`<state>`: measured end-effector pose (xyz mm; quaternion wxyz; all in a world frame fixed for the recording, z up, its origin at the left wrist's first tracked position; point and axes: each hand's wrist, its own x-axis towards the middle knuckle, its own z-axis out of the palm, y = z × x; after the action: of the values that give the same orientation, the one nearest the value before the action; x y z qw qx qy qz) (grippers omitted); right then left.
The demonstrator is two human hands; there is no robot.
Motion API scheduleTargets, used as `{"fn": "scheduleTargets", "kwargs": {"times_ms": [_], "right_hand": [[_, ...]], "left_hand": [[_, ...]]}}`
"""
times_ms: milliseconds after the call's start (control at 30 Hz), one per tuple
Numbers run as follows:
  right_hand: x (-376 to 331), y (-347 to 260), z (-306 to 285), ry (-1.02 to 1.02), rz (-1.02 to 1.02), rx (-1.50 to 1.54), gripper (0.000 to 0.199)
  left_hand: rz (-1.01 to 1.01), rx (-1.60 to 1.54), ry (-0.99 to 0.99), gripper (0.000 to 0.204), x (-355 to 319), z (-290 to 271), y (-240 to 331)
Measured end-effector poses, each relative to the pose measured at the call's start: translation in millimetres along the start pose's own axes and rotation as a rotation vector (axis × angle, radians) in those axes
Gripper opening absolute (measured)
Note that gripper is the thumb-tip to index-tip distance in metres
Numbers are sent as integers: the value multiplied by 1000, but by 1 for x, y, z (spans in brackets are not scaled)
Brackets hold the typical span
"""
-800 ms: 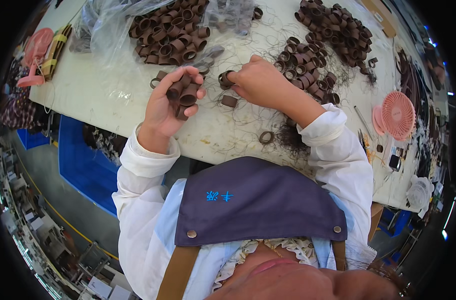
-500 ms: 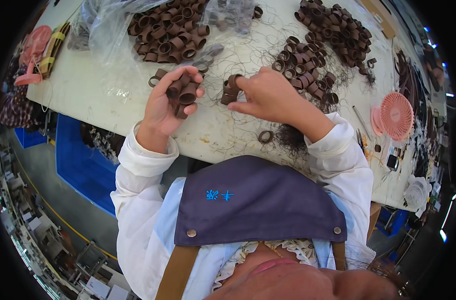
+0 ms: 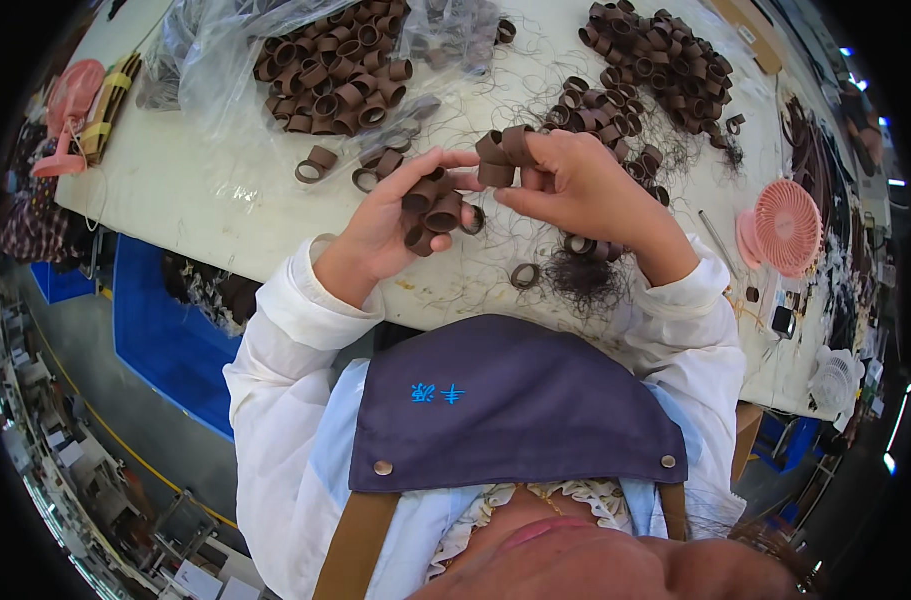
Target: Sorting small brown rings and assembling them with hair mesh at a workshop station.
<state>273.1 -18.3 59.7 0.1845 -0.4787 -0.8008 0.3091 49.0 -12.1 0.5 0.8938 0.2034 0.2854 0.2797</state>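
Shifted toward the right grip (image 3: 585, 180), the left grip (image 3: 383, 222) cups brown rings (image 3: 442, 213). Beside it, the right holds other rings (image 3: 495, 174); light pressure should keep all round.

Two blue characters (image 3: 438, 394) mark the dark apron (image 3: 545, 420) — a pink fan (image 3: 788, 230) perhaps bears more, too faint.

The left hand (image 3: 385, 225) is cupped, palm turned right, with upper fingers stretched right and lower ones curled. Just right of it, the right hand (image 3: 583, 183) bends its fingers, thumb pointing left. Both forearms (image 3: 668, 247) angle inward from the near side.
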Motion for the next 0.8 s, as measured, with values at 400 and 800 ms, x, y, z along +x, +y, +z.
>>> {"fn": "scheduleTargets", "kwargs": {"times_ms": [400,800], "right_hand": [[13,-1,-35,-596,178,204,34],[16,15,-13,-228,43,144,29]], "left_hand": [[-114,173,-325,47,26,10,-2],[-77,16,-139,33,35,14,-4]]}}
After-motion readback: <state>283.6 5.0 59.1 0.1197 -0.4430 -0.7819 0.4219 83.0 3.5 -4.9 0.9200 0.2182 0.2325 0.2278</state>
